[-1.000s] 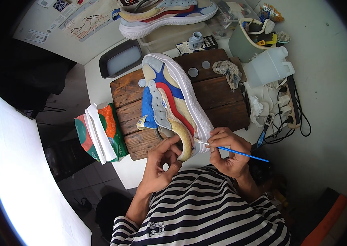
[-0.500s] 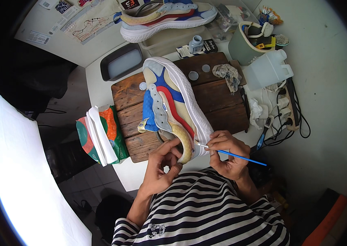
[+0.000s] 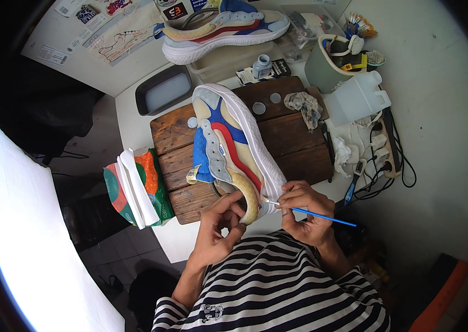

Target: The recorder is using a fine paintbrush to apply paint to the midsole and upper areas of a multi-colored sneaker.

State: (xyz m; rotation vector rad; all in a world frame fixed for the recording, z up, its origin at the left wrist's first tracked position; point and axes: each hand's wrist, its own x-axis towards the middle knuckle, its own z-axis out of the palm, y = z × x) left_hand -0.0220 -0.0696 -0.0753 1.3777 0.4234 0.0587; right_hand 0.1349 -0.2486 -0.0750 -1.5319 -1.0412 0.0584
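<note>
Red-striped sneaker (image 3: 235, 146), heel (image 3: 264, 209) between the 2 hands (image 3: 217, 229)

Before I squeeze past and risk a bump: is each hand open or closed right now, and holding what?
Left hand: closed, holding the near shoe at its heel end.
Right hand: closed, holding the blue paintbrush.

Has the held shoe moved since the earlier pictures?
No, not visibly: against the board, the held shoe keeps its place; the whole view has shifted slightly.
</note>
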